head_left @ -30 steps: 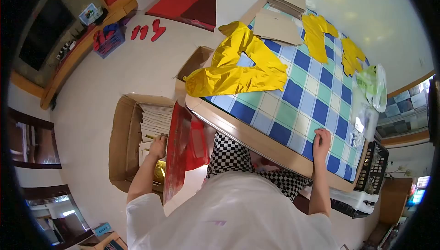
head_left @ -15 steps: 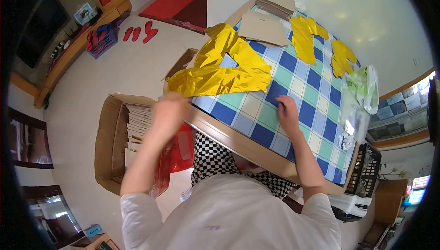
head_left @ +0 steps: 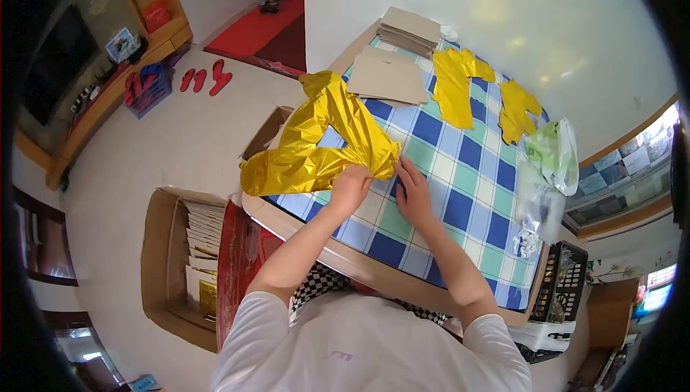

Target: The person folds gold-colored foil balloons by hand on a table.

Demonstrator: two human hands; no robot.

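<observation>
A flat gold foil balloon [head_left: 302, 165], shaped like a figure 4 with a triangular hole, lies creased on the checked tablecloth at the table's near-left edge. My left hand [head_left: 351, 189] is closed on its lower edge, where the foil gathers into folds. Just to the right, my right hand [head_left: 415, 194] rests by the balloon's right corner. Its fingertips touch or nearly touch the foil, and the thumb stands apart from the fingers. Two more flat gold foil balloons, one [head_left: 453, 90] behind and another [head_left: 517, 110] farther right, lie near the wall.
Brown cardboard sheets [head_left: 388, 76] lie behind the balloon, with a taller stack [head_left: 410, 29] beyond. A green-and-clear plastic bag [head_left: 553, 155] sits at the table's right. On the floor to the left stands an open carton [head_left: 162, 263] with upright packs. A black crate [head_left: 564, 284] is at right.
My left hand has come right from the table's edge onto the balloon's lower edge. My right hand has moved left to its corner. The view has shifted, and the foil is more bunched.
</observation>
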